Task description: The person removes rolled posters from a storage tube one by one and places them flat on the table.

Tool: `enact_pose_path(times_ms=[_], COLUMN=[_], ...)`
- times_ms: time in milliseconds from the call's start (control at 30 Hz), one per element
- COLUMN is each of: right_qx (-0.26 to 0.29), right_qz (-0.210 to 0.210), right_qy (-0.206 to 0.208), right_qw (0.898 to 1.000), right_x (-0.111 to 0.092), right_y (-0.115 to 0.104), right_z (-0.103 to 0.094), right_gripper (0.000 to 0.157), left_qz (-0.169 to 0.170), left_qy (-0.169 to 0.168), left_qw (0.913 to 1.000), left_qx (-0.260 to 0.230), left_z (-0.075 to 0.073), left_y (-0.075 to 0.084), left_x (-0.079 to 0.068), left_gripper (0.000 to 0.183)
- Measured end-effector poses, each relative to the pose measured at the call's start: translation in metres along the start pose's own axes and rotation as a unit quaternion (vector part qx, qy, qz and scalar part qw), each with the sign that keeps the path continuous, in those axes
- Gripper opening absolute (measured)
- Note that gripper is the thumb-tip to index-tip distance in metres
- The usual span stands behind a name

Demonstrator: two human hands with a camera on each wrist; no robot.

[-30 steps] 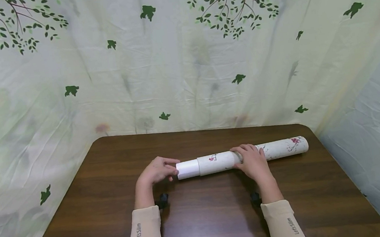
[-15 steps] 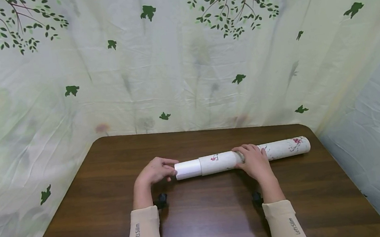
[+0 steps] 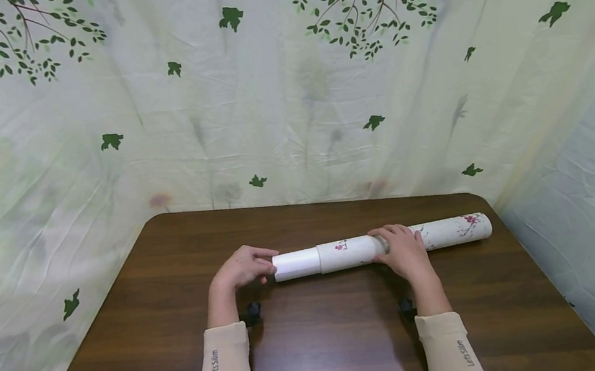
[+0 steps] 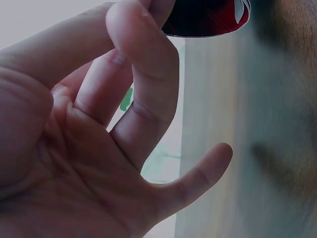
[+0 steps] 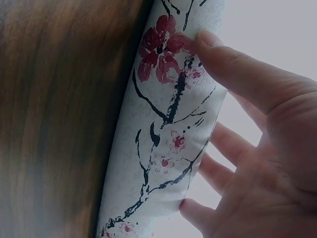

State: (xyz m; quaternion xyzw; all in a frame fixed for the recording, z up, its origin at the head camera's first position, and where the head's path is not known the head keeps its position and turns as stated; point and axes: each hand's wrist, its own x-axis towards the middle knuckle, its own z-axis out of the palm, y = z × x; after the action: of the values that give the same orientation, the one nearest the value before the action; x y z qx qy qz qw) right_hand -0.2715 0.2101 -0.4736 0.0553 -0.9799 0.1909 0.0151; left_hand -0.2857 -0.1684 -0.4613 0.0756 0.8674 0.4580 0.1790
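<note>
A long white tube printed with red blossoms and dark branches lies sideways across the table. From its left end sticks a narrower, plain white roll. My left hand pinches the free end of this roll between thumb and fingers, with the little finger held away. The left wrist view shows the roll's end, dark red and black inside. Over the middle of the printed tube, my right hand grips it from above; in the right wrist view the thumb lies on the blossom print.
The brown wooden table has rounded far corners. Behind it and at both sides hangs a pale curtain with green leaves. Small black devices sit at the left wrist and the right wrist.
My right hand and the printed tube have slid a little to the right. More of the plain roll shows at the left. My left hand has shifted slightly left, still pinching the roll's end.
</note>
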Motion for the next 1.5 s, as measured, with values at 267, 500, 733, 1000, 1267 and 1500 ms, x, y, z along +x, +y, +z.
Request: enact_pose_path(times_ms=[267,500,733,1000,1267,1500], right_qx=[0.004,0.000,0.011,0.012,0.014,0.014], right_qz=[-0.001,0.008,0.011,0.013,0.012,0.015], right_qy=[0.003,-0.004,-0.009,-0.010,-0.005,-0.004], right_qw=[1.000,1.000,1.000,1.000,1.000,1.000], right_x=[0.001,-0.001,-0.002,-0.002,-0.004,-0.004], right_y=[0.000,0.002,0.005,0.008,0.007,0.010], right_z=[-0.002,-0.003,-0.006,-0.007,-0.008,-0.010], right_gripper=[0.056,0.056,0.056,0.056,0.056,0.056], left_qz=[0.000,-0.001,-0.001,-0.004,0.006,0.002], left_qy=[0.002,0.001,0.001,0.009,0.010,0.014], left_qw=[1.0000,1.0000,0.9999,0.9998,0.9996,0.9996], left_qx=[0.003,0.005,0.010,0.017,0.024,0.024], left_z=[-0.003,-0.002,-0.003,-0.004,-0.006,-0.008], left_y=[-0.002,-0.003,-0.005,-0.005,-0.006,-0.008], left_x=[0.000,0.001,0.000,-0.001,-0.003,-0.004], left_gripper=[0.046,0.045,0.045,0.045,0.045,0.045])
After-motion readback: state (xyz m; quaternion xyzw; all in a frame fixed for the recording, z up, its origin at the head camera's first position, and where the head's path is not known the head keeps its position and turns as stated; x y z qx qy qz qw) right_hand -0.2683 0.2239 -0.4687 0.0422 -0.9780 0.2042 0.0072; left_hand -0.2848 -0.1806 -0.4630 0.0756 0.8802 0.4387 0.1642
